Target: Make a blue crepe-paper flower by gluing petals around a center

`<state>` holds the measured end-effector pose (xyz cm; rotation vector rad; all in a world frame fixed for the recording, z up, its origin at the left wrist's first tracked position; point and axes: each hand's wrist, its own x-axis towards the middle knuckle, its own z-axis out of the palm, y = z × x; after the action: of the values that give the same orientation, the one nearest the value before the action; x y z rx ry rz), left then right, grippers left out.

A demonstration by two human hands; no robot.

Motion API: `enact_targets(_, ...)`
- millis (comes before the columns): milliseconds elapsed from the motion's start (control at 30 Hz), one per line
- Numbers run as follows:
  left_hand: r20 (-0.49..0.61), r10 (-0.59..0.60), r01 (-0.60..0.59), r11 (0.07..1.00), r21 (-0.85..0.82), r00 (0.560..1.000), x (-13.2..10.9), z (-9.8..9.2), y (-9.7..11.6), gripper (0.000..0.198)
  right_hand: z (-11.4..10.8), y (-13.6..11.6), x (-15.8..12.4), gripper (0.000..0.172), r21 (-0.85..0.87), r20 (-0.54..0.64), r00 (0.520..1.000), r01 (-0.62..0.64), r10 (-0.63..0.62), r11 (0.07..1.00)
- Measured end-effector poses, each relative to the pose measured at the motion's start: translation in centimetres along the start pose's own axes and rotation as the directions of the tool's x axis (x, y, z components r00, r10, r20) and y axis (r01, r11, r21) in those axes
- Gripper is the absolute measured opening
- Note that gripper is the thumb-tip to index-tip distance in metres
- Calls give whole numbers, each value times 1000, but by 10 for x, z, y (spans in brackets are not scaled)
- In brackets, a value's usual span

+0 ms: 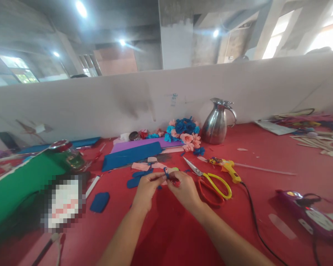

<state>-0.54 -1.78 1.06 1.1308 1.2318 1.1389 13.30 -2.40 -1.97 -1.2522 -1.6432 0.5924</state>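
Note:
My left hand (147, 188) and my right hand (184, 190) meet over the red table (166, 229), fingers pinched together on a small blue foam piece (166, 173). Loose blue foam petals (135, 179) and pink petals (144, 166) lie just beyond my fingers. Yellow-and-red-handled scissors (211, 183) lie right of my right hand. A yellow glue gun (227, 168) rests beyond them, its black cord (252, 214) trailing toward me.
Blue foam sheet (130, 155) on a purple sheet (144, 143) lies behind. Finished blue and pink foam flowers (184, 135) sit by a steel jug (217, 122) at the white partition (166, 96). A green sheet (13, 188) lies left, a purple power strip (308, 214) right.

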Motion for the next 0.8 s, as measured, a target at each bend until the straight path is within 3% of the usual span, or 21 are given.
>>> enact_targets(200,139,52,-42,996,-75,989,8,3,-11,29,2,4,2,18,36,9,1000,-5,4,999)
enact_targets(467,53,55,-54,998,-32,997,5,2,-19,18,6,4,0,15,37,26,998,-60,59,998)
enact_targets(633,78,11,1,988,-153,997,9,0,-23,19,7,3,0,15,119,71,988,-142,134,983)
enact_targets(800,126,0,21,986,-165,992,13,-4,-23,27,7,5,0,18,216,94,990,-119,101,969)
